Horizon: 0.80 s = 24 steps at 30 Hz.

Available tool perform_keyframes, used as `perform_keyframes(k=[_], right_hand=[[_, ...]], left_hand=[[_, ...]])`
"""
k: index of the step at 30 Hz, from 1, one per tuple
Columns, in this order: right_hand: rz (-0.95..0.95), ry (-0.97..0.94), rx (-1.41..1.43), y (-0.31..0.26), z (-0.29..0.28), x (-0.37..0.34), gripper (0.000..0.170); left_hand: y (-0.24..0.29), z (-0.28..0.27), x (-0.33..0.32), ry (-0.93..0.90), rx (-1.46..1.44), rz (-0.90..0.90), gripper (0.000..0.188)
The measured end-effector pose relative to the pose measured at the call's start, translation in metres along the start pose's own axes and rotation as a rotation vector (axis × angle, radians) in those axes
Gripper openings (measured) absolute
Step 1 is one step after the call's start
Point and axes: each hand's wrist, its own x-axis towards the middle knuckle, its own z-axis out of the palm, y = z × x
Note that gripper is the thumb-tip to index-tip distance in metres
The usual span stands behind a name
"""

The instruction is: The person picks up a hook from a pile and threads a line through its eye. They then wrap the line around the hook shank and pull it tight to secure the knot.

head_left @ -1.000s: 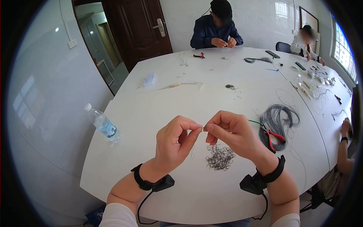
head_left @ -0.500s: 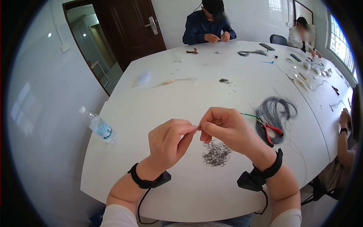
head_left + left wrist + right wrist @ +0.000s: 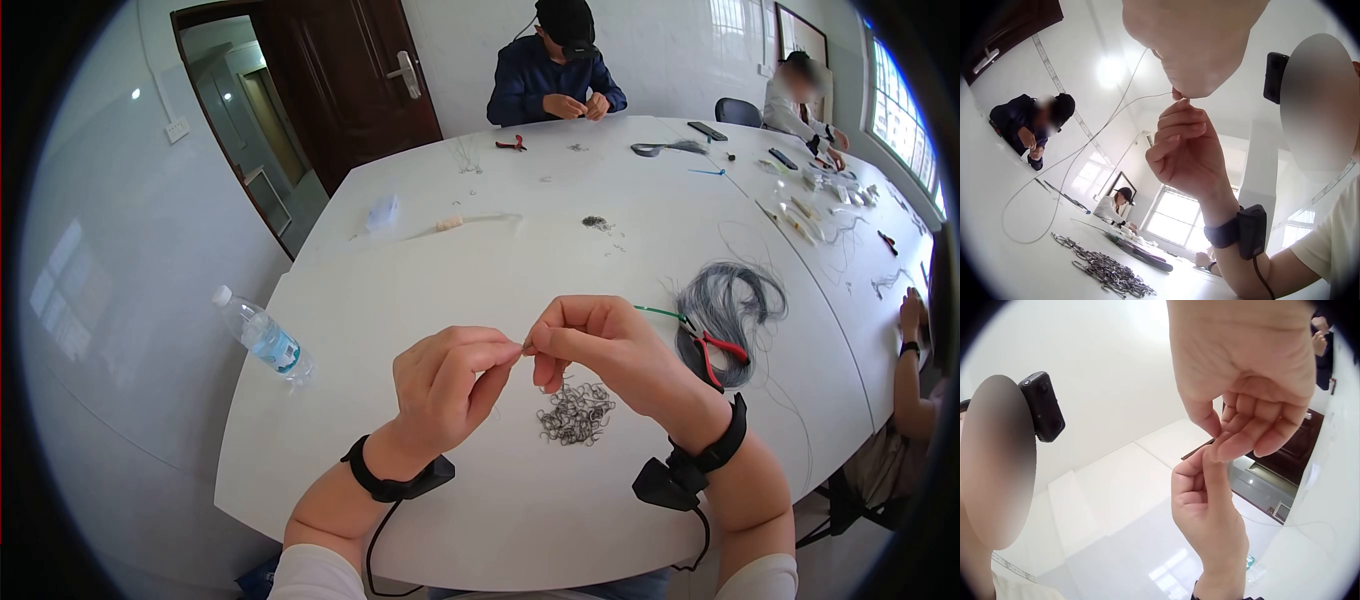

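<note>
Thumb and forefinger of the left hand point(image 3: 445, 385) pinch a thin, pale, looped line point(image 3: 1105, 127), meeting the right hand point(image 3: 605, 345) above the white table point(image 3: 480, 270); the right grip pinches a tiny item point(image 3: 526, 349) too small to identify. From these fingertips, a loose pile of curved dark metal hooks point(image 3: 577, 413) lies at five o'clock, red-handled pliers point(image 3: 727, 349) at three, and a clear plastic bottle point(image 3: 268, 338) at nine.
</note>
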Motion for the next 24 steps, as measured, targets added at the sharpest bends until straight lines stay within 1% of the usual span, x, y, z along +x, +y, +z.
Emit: perform_keyframes(k=[8, 10, 11, 13, 14, 16, 17, 19, 20, 22, 24], right_hand=[[-0.005, -0.034, 0.020, -0.001, -0.001, -0.001, 0.017], [-0.013, -0.037, 0.027, 0.000, -0.002, -0.001, 0.018], [-0.021, -0.041, 0.035, 0.000, -0.002, -0.001, 0.018], [-0.023, -0.049, 0.031, 0.000, -0.003, -0.001, 0.018], [-0.025, -0.056, 0.026, -0.001, -0.004, -0.001, 0.018], [-0.031, -0.052, 0.034, -0.001, -0.002, -0.001, 0.018], [-0.037, -0.046, 0.041, 0.000, -0.002, -0.002, 0.018], [-0.036, -0.048, 0.039, 0.000, -0.003, -0.001, 0.018], [-0.033, -0.049, 0.038, 0.001, -0.003, -0.001, 0.018], [-0.041, -0.048, 0.033, 0.001, -0.003, -0.001, 0.018], [-0.048, -0.046, 0.028, 0.001, -0.003, -0.001, 0.018]], left_hand=[[0.002, -0.001, 0.000, -0.013, -0.040, -0.027, 0.020], [0.004, -0.001, -0.002, -0.022, -0.135, -0.149, 0.018], [0.005, -0.002, -0.003, -0.022, -0.135, -0.149, 0.018], [0.009, -0.004, -0.002, -0.069, -0.243, -0.325, 0.014], [0.009, -0.004, -0.003, -0.069, -0.243, -0.325, 0.014], [0.010, -0.003, -0.004, -0.069, -0.386, -0.459, 0.011], [0.011, -0.003, -0.005, -0.069, -0.386, -0.459, 0.011], [0.012, -0.002, -0.006, -0.068, -0.527, -0.601, 0.007], [0.013, -0.002, -0.005, -0.068, -0.527, -0.601, 0.007], [0.015, -0.003, -0.004, -0.068, -0.605, -0.714, 0.004], [0.015, -0.003, -0.004, -0.064, -0.624, -0.740, 0.004]])
